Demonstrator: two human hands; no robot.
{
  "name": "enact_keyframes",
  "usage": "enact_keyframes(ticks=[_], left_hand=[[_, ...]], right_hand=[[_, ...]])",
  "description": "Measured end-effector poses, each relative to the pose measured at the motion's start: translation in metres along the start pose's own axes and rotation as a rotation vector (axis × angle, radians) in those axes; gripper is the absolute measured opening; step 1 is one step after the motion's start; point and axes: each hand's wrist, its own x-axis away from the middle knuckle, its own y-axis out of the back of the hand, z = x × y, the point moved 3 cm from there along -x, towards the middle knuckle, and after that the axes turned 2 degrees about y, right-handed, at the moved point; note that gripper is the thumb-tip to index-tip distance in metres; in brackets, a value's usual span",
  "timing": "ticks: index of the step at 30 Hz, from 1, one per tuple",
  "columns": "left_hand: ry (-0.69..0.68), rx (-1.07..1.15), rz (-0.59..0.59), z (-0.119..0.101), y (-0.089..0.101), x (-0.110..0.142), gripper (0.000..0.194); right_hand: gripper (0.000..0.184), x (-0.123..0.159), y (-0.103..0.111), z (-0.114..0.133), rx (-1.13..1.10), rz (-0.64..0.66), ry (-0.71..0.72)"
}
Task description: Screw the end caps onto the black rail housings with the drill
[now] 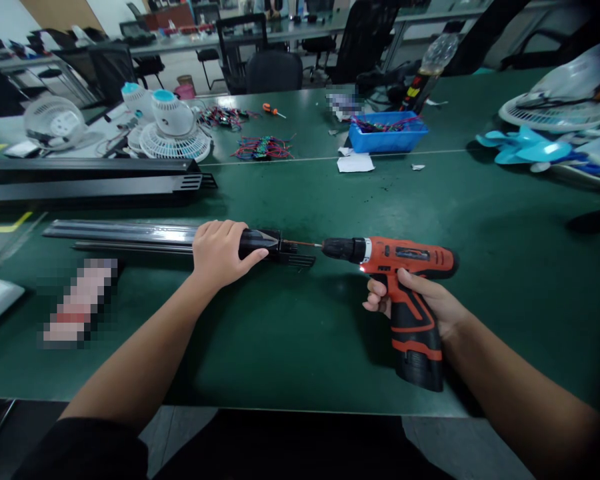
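Observation:
My left hand [223, 252] is closed over the right end of a long black plastic housing [125, 235] that lies flat on the table. In my right hand [430, 297] is a red and black cordless drill [410, 259], gripped by its handle with the battery end downward. The drill's light glows below its chuck. A long thin bit [303, 244] runs leftward from the chuck to the slotted end of the housing. Whether its tip sits inside a screw is hidden.
Other long black housings [90, 187] lie farther back on the left. White fan parts [175, 140], wired circuit boards [264, 148], an orange screwdriver [274, 111] and a blue bin [390, 139] stand along the back. Blue fan blades [525, 147] are at right; a blurred-out object [83, 300] lies near my left forearm.

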Motion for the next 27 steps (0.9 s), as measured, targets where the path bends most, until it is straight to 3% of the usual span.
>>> enact_keyframes(ticks=[8,13,19,27], left_hand=[[-0.003,-0.003,0.014,-0.001,0.000,0.000,0.074],[0.002,0.004,0.010,0.000,0.001,0.000,0.074],[0.006,0.015,0.012,0.000,0.000,0.000,0.073],[-0.005,-0.006,0.006,-0.001,0.001,-0.001,0.072]], right_hand=[[0.035,0.002,0.008,0.001,0.053,-0.030,-0.042],[0.044,0.000,0.013,0.005,0.107,-0.011,-0.036],[0.032,0.001,0.007,0.006,0.094,-0.015,-0.062],[0.036,0.002,0.009,0.006,0.084,-0.036,-0.056]])
